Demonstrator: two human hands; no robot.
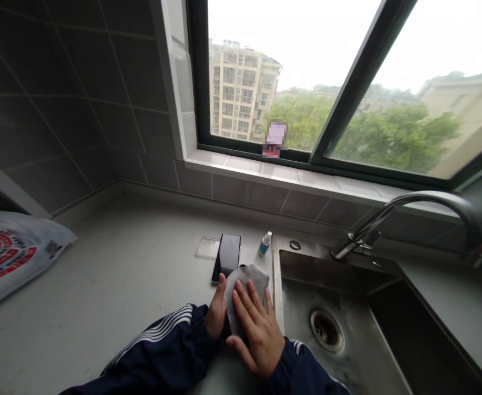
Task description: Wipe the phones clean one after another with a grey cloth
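Note:
My right hand (257, 323) lies flat on a grey cloth (249, 274), fingers stretched out and spread. At the cloth's left side is my left hand (216, 310), its thumb up along the edge and its other fingers hidden. It seems to support something under the cloth; only a little dark edge shows, too little to name. Just beyond the hands, a smartphone (228, 255) with a dark screen rests on the counter, partly over a clear phone case (207, 247). Right of it stands a small spray bottle (264, 244) with a white cap and blue label.
A steel sink (278, 296) with a drain (326, 330) borders the counter (142, 247) on the right. Its curved faucet (422, 200) reaches over from behind. A printed plastic bag (14, 252) lies far left. The window ledge (294, 173) runs along the back, with a blurred-out patch above it.

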